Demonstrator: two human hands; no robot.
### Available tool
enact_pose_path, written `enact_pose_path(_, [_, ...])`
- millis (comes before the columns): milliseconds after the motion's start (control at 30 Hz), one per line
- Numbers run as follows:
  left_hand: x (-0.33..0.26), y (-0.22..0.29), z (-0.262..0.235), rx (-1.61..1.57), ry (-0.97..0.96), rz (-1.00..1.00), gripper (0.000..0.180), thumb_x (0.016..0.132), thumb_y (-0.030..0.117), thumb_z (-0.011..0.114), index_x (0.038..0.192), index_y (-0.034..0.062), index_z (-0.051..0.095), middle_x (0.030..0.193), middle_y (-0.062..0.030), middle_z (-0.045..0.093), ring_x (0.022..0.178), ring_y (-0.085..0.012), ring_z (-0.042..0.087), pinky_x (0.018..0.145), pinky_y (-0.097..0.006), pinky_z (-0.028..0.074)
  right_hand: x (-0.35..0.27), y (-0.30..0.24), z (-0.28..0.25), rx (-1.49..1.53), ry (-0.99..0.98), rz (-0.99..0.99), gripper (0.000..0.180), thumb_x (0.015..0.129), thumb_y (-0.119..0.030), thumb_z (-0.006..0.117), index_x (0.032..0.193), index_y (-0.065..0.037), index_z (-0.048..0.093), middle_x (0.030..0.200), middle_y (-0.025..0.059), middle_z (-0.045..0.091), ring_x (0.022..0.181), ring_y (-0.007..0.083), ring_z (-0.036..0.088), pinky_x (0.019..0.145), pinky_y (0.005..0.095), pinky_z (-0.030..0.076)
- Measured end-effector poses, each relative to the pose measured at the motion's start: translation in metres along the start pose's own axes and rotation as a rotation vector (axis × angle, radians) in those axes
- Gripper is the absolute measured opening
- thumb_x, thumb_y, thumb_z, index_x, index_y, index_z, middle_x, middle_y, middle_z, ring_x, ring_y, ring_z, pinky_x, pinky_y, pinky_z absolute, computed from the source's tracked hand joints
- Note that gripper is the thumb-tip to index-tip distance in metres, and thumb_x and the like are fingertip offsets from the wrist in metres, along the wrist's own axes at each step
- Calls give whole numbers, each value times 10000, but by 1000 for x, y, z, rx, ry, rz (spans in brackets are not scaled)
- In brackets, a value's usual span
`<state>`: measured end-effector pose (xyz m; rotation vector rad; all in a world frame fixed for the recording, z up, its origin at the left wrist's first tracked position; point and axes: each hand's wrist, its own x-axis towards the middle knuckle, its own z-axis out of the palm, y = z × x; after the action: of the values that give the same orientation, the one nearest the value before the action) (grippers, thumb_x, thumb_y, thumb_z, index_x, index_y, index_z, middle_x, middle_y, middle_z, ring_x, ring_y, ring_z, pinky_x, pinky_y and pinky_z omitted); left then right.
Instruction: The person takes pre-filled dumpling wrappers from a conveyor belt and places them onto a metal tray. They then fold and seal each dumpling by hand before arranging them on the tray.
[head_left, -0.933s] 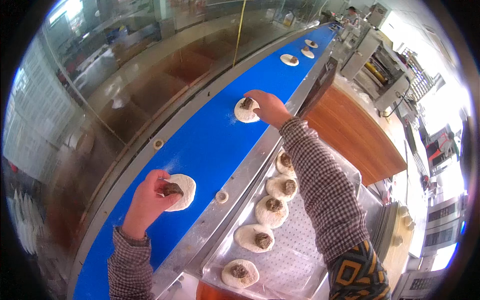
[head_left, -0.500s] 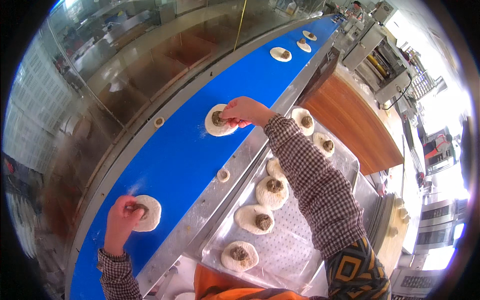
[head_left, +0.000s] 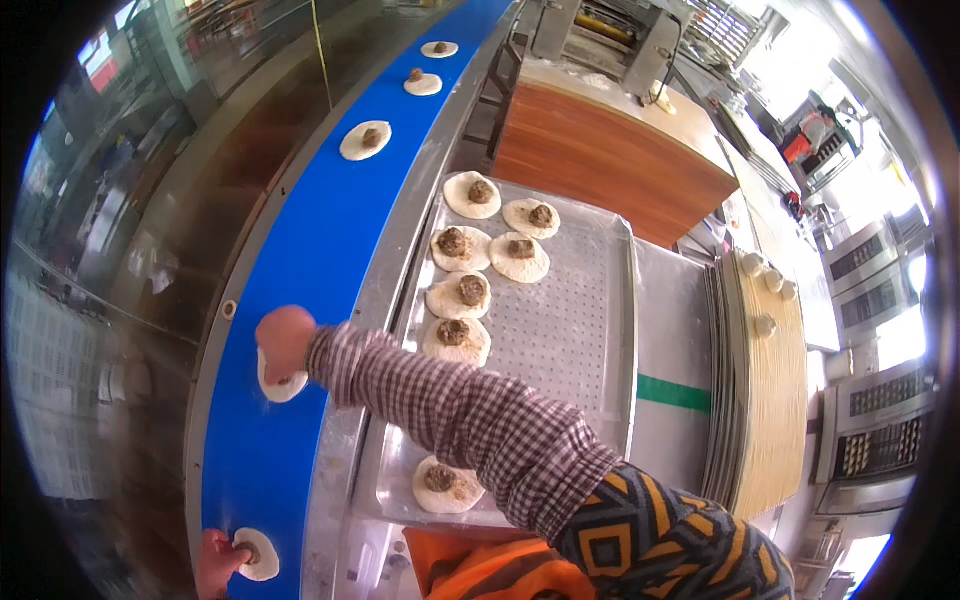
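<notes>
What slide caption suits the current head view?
Left hand and right hand at dough discs on a blue conveyor belt, beside a metal tray holding more discs topped with brown filling.

Conveyor belt [head_left: 300, 235], blue, long: five pale dough rounds [head_left: 354, 146] spaced along its length. Perforated metal tray [head_left: 575, 330], alongside: seven similar rounds [head_left: 518, 268] in view, lying flat, each topped with brown filling [head_left: 472, 290].

The right grip [head_left: 286, 338] hides part of a dough round [head_left: 279, 392].
</notes>
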<state>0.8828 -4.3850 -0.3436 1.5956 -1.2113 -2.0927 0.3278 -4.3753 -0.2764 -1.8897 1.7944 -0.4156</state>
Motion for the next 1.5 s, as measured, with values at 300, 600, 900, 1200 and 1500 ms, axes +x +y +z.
enact_pose_path(300, [-96,-21,31,1434,355,145,630,576,193,877,1101,-16,598,1081,-179,652,926,-336,650,778,-408,524,-126,-56,-12,951,273,57,472,663,-305,819,1010,-14,687,902,152,710,827,240,689,723,363,550])
enact_pose_path(600, [-132,63,314,779,28,593,593,709,229,796,1192,1,539,1135,-176,585,1030,-273,613,849,-364,520,-274,116,-40,1209,709,405,409,886,-145,704,1234,35,588,1056,82,678,897,142,651,782,269,546])
enact_pose_path(900, [68,23,627,800,-759,669,417,823,252,715,1110,-5,554,1026,-161,656,925,-274,664,767,-387,525,-318,198,-22,827,659,852,389,894,-227,688,1187,20,622,1057,137,691,960,226,679,806,353,547])
enact_pose_path(1200, [32,128,495,919,206,839,304,776,119,733,1021,9,591,975,-170,629,866,-311,638,728,-422,512,-287,174,-65,256,836,447,292,842,-87,683,1128,-38,654,1033,117,672,908,209,669,787,325,550])
enact_pose_path(1500, [37,145,343,846,522,636,390,777,79,751,1137,9,617,1074,-159,661,976,-306,633,845,-376,518,-43,106,-78,-30,379,-120,554,817,-40,679,1348,-101,533,1410,101,511,1257,268,536,1015,374,481])
